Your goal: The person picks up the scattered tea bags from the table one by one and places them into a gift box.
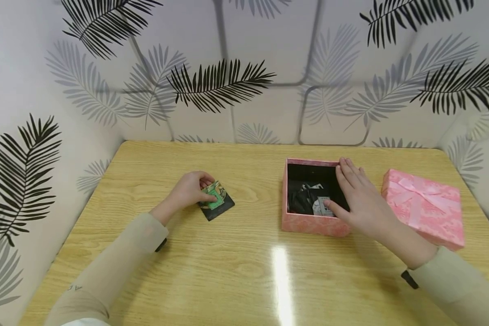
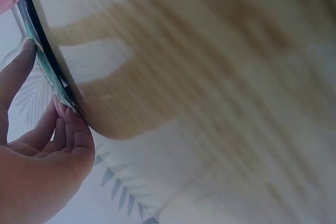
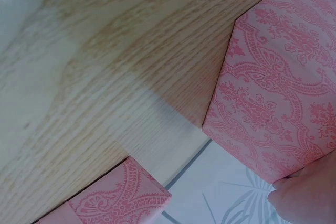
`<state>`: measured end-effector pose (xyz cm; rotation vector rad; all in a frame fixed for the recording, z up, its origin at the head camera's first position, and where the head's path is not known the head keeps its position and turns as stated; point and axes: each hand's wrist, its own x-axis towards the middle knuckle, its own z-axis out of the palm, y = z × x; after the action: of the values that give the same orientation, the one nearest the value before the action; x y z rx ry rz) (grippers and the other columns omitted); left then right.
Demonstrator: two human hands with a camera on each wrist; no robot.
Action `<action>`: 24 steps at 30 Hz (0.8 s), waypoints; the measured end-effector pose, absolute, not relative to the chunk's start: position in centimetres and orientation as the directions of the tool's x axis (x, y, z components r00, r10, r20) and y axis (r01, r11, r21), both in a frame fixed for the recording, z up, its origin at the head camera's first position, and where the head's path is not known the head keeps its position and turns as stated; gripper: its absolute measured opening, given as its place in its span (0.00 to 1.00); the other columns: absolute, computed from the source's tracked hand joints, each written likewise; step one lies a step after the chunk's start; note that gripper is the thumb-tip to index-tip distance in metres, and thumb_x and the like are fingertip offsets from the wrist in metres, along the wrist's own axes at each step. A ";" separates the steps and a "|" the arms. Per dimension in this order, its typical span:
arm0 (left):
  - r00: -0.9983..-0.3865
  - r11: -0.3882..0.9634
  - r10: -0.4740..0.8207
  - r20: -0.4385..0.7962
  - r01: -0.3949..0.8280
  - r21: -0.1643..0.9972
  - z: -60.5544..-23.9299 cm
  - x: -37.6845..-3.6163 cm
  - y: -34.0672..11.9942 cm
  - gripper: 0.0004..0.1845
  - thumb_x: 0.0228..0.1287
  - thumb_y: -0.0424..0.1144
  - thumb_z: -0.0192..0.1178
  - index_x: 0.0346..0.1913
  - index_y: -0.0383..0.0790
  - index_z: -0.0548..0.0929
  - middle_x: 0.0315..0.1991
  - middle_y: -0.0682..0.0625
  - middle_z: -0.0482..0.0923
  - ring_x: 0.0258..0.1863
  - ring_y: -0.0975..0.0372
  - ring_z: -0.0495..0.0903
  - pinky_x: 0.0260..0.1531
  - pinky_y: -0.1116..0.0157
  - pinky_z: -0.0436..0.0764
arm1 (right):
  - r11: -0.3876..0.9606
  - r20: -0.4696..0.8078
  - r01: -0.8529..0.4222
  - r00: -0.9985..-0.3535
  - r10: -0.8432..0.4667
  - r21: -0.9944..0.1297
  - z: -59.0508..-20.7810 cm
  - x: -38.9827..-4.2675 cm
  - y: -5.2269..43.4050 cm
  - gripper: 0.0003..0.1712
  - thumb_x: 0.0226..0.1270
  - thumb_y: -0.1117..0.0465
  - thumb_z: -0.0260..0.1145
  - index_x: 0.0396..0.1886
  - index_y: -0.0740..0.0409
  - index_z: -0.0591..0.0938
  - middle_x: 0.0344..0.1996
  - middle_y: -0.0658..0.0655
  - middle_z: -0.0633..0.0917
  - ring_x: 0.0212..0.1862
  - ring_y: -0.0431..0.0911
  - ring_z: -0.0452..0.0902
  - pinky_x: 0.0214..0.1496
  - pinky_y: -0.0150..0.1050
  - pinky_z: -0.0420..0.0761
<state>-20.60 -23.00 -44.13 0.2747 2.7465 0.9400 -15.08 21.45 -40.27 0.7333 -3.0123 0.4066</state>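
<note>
My left hand [image 1: 189, 190] pinches a flat black packet [image 1: 225, 209] with a green label, thumb on top and fingers below. In the left wrist view this packet [image 2: 47, 66] appears edge-on, tilted just over the wood surface. On the right, my right hand [image 1: 364, 206] rests across the right side of a pink patterned box [image 1: 315, 225]. Its fingers lie extended at the far right corner, and the thumb reaches over the opening. Several dark packets [image 1: 303, 199] with pale labels lie inside the black-lined box, partly hidden by the thumb.
A pink lid [image 1: 440, 210] with a ribbon bow lies to the right of the box, past the right hand. The light wood table [image 1: 228, 267] carries everything and ends at a leaf-patterned wall covering [image 1: 265, 113].
</note>
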 end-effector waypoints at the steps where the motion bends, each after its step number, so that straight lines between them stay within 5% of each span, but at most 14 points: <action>1: -0.957 0.775 0.249 -0.151 0.103 0.624 -44.1 -20.6 -23.0 0.30 0.59 0.37 0.81 0.62 0.29 0.83 0.52 0.38 0.85 0.50 0.51 0.82 0.55 0.54 0.83 | 0.856 0.077 -0.454 -0.890 -0.450 -0.247 -40.3 -15.1 21.5 0.55 0.80 0.37 0.58 0.84 0.74 0.51 0.86 0.72 0.47 0.87 0.65 0.39 0.90 0.58 0.39; 24: -0.967 0.743 0.213 -0.136 0.070 0.666 -44.4 -20.8 -23.0 0.25 0.62 0.33 0.78 0.60 0.31 0.83 0.49 0.39 0.83 0.46 0.52 0.80 0.49 0.58 0.81 | 0.857 0.077 -0.455 -0.889 -0.451 -0.243 -40.4 -15.1 21.4 0.55 0.80 0.37 0.58 0.84 0.74 0.51 0.86 0.72 0.47 0.88 0.65 0.39 0.90 0.58 0.39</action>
<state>-20.82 -22.95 -44.38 0.2248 2.7391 1.0350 -15.14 21.42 -40.44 0.7344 -3.0106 0.4001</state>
